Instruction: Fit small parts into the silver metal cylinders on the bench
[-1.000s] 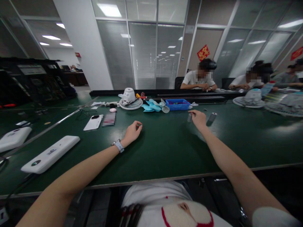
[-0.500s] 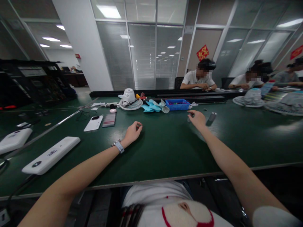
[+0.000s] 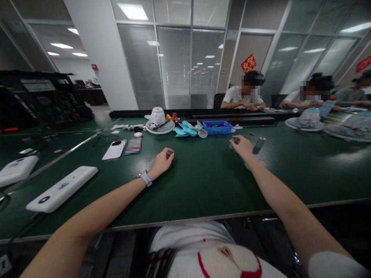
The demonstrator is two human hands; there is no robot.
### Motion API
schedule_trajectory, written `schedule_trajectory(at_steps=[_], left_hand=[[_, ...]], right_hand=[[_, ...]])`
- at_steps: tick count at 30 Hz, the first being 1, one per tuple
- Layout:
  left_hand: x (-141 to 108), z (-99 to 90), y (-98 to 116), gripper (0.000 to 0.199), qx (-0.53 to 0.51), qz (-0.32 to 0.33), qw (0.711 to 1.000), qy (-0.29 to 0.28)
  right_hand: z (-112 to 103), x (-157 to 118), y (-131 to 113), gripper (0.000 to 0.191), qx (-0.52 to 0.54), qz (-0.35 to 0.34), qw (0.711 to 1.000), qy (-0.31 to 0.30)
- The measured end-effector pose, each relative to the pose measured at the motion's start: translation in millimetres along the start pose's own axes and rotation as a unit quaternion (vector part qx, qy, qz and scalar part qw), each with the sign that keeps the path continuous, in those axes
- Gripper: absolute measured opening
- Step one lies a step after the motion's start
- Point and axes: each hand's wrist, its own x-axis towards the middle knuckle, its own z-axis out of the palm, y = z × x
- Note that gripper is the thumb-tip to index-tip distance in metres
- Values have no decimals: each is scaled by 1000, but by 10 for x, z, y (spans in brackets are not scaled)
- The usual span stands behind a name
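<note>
My left hand [image 3: 162,160] rests on the green table [image 3: 191,181], its fingers loosely curled, a gap showing by the thumb and nothing visible in it. A watch with a light strap [image 3: 144,178] is on that wrist. Further right, my right hand [image 3: 242,146] is closed, fingertips pinching a small dark, shiny piece [image 3: 235,141] whose kind is too small to tell. Part of something clear seems to show beneath this hand, mostly hidden. Just right of it a grey cylinder [image 3: 259,144] stands upright on the table, apart from the fingers.
Beyond my hands lie a white fan part with a grille [image 3: 160,126], blue fan blades [image 3: 187,129] and a blue basket [image 3: 217,127] of small parts. On the left are a white phone [image 3: 113,150] and a long white device [image 3: 63,189]. Several people sit at the right.
My right hand has shifted very slightly, and a little more of the small piece at its fingertips shows. The left hand stays put.
</note>
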Motion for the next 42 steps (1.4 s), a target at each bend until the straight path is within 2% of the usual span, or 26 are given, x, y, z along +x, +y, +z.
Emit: schedule_trajectory(at_steps=[12,17,20,22,24,26,29,31,32,36,42], left_hand=[[6,2,0,22,-3,-2,1000,0],[-9,-14,29,22,-5,-5,1000,-3],[-6,-12,24,23,-6,-9,1000,-5],[0,-12,24,23,-10,-12,1000,-3],[1,-19,44,24,-20,-7,1000,1],[-10,-35,95,26,-29,18,999,2],[-60,-63,225,33,-35,88,995,-2],[-105,-67,322,38,-46,129,991,-8],[-125,-61,365,40,-53,145,988,-14],[-156,-1,456,38,-73,178,980,-55],[-54,112,451,32,-111,139,981,-71]], right_hand=[[25,3,9,33,21,18,1000,-9],[115,10,108,54,70,86,993,-27],[133,25,102,46,78,123,988,-41],[140,4,-8,43,92,126,987,-36],[156,-80,-232,42,138,97,985,-35],[179,-246,-551,40,230,33,970,-66],[188,-617,-1077,37,381,-61,906,-175],[152,-870,-1360,36,420,-99,869,-240],[125,-976,-1463,36,419,-117,862,-262],[29,-1199,-1628,31,356,-191,874,-270],[20,-1224,-1600,30,317,-233,885,-248]])
